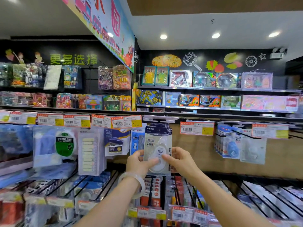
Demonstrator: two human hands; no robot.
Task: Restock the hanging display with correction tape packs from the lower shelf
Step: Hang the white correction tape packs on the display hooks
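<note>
A correction tape pack (157,143), with a dark header card and a clear blister over a white tape wheel, hangs at the front of a small stack on a display hook (159,119) at the centre. My left hand (139,163) grips the pack's lower left edge, thumb on the blister. My right hand (177,159) pinches its lower right side, fingers on the front. More red and white packs (153,187) stand in the lower shelf rows below my wrists.
Neighbouring hooks carry a stapler pack (114,143), sticky tabs (89,153) and green tape rolls (64,143) to the left, blue correction tapes (232,145) to the right. Price tags (196,127) line the rail. Toy boxes (180,78) fill the far shelves.
</note>
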